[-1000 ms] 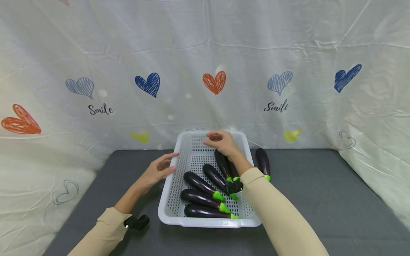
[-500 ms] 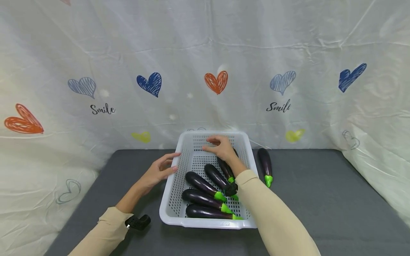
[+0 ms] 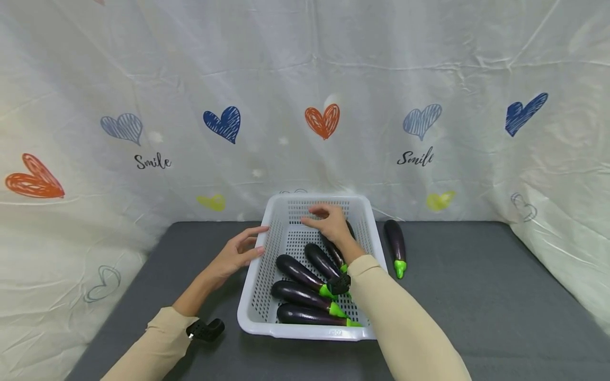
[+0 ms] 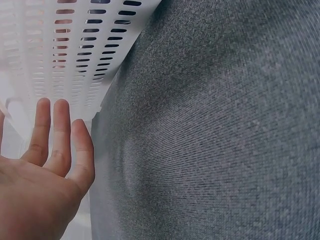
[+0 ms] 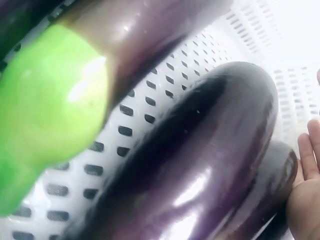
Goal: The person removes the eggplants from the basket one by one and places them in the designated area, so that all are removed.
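Dark eggplants (image 3: 303, 294) in white basket (image 3: 290, 332); hands (image 3: 235, 255) (image 3: 334, 225) close.

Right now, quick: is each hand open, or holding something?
Left hand: open, fingertips at the side of the basket.
Right hand: open, over the basket, holding nothing.

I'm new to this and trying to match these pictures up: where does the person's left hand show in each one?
Head view: left hand left of centre, below mid-height, at the left side of the white basket.
Left wrist view: lower left corner.
Right wrist view: not in it; the right hand shows at the right edge.
Shared landmark: the basket, with its rows of holes.
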The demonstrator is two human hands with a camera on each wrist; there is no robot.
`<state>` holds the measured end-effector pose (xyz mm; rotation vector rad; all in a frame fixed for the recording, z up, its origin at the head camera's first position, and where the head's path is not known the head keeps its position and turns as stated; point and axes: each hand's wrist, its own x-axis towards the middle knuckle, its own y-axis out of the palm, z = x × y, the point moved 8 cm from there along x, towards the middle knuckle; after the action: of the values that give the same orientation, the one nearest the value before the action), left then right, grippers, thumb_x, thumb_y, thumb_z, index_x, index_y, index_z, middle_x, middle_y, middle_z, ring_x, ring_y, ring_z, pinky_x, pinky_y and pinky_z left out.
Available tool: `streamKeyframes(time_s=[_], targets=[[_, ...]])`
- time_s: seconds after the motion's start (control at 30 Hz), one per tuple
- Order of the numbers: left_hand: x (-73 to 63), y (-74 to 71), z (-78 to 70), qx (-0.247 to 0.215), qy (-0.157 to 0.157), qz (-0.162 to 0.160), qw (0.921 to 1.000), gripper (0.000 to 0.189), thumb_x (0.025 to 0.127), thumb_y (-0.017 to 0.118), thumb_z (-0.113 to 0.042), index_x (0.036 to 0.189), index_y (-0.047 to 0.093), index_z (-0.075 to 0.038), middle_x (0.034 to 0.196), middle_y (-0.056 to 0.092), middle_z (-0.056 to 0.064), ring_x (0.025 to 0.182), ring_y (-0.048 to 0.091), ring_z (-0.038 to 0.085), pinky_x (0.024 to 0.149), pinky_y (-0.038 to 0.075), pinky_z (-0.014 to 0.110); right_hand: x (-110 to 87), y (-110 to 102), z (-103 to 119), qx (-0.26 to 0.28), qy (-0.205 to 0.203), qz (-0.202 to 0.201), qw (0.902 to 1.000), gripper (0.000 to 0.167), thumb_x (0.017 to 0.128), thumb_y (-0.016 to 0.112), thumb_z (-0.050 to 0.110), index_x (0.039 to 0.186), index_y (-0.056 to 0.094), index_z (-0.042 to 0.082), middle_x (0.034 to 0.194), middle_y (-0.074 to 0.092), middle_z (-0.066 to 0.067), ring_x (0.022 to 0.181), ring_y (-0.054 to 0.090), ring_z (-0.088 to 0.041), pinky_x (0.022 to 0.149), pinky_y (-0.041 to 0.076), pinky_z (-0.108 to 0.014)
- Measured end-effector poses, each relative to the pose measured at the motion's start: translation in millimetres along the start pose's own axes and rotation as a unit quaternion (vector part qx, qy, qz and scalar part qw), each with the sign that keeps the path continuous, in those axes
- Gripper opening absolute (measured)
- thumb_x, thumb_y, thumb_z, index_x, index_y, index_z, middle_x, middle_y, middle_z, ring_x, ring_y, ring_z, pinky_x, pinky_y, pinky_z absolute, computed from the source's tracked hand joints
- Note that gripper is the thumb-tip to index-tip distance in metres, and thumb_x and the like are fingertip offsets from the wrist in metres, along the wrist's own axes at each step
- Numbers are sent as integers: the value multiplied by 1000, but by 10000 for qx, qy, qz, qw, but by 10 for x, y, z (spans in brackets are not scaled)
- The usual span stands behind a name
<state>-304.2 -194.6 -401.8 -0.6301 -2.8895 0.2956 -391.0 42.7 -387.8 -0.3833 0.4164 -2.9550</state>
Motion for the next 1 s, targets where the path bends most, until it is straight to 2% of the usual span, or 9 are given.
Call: streamKeyframes(time_s=[0.23,0.37,0.63,1.0], targets=[[1,-11,18,-8,-13,-27,10000,55,103,63,-16,154,43,-17,141,49,26,112,61,41,80,57,52,-5,59,-41,189,-55,68,9998,39,86,83,8,116,68,-10,121,65,-21,115,58,-35,101,44,-45],[11,-9,19,10,-6,-14,10000,55,103,63,-17,155,43,-17,141,49,26,112,61,41,80,57,52,-28,86,-55,229,93,195,9995,43,86,83,9,121,67,-9,124,64,-20,117,57,-35,100,44,-45],[12,-10,15,13,0,-26,10000,56,103,63,-17,155,42,-17,140,49,27,112,61,41,80,57,52,-94,133,-112,-225,469,405,9978,49,86,85,16,126,66,-5,127,63,-20,118,57,-35,99,46,-46],[-3,-12,29,38,-80,-41,10000,55,103,63,-18,155,42,-18,140,49,26,112,61,41,81,56,53,-132,150,-156,-634,559,391,9957,46,83,87,14,122,69,-3,125,65,-16,118,57,-32,101,44,-45]])
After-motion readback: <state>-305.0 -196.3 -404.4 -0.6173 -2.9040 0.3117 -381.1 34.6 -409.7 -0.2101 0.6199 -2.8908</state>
